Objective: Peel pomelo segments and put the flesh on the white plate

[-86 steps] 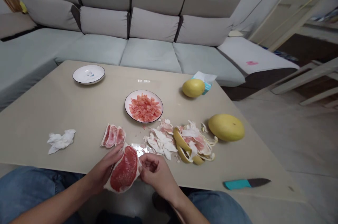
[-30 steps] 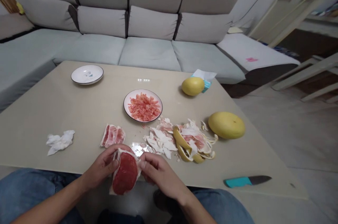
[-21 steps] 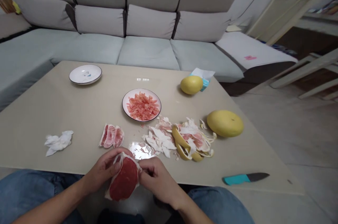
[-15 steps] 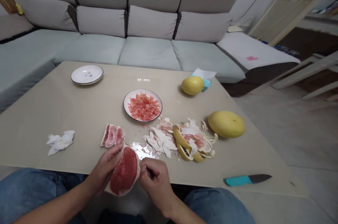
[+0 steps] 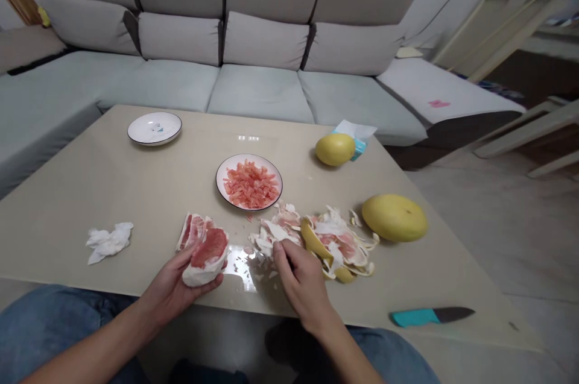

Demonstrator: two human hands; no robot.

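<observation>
My left hand (image 5: pixel 174 281) is wrapped round a chunk of red pomelo (image 5: pixel 211 250), its flesh facing up and white pith along its lower edge. Just behind that chunk lie pomelo segments (image 5: pixel 193 229) on the table, partly covered by it. My right hand (image 5: pixel 302 278) is over the near side of a heap of white pith scraps (image 5: pixel 277 233), fingers curled in a pinch; whatever is between them is hidden. Yellow peel (image 5: pixel 316 242) lies in the same heap, to the right. Beyond it, a dark-rimmed plate (image 5: pixel 221 190) bears small pieces of pink pomelo flesh (image 5: pixel 252 185).
A knife with a turquoise handle (image 5: pixel 415 317) lies near the table's front right edge. Two whole yellow pomelos (image 5: pixel 394 217) stand at the right, one by a tissue pack (image 5: pixel 359 147). A crumpled tissue (image 5: pixel 110 242) and another plate (image 5: pixel 154 129) are at the left.
My right hand has moved away from the pomelo chunk, rightward and up to the pith heap. My left hand has tilted the chunk and shifted it slightly up. The view has swung slightly left.
</observation>
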